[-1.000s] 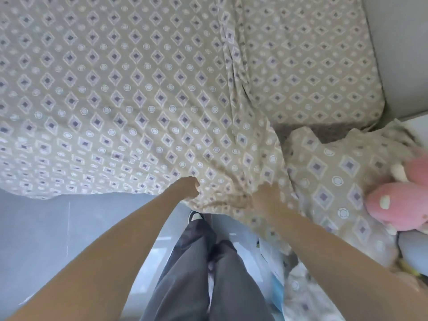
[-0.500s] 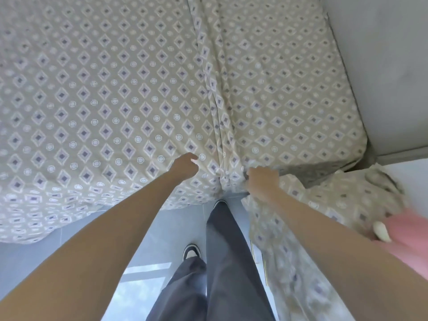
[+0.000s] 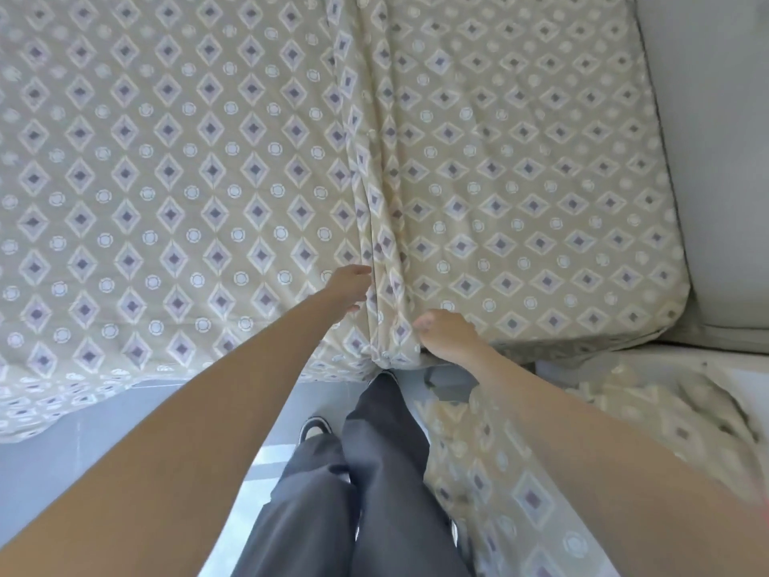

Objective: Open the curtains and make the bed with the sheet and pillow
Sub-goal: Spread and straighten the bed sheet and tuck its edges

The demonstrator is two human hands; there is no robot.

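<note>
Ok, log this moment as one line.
step: straightening beige diamond-patterned sheet | left hand: flat on sheet beside centre fold | right hand: curled at fold by mattress edge, grip unclear

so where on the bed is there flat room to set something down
Two flat stretches of sheet: the wide one left of the fold, and the one between the fold and the wall. Crowded at the fold's near end, where the left hand rests and the right hand grips it, and by the crumpled fabric beside the legs.
</note>
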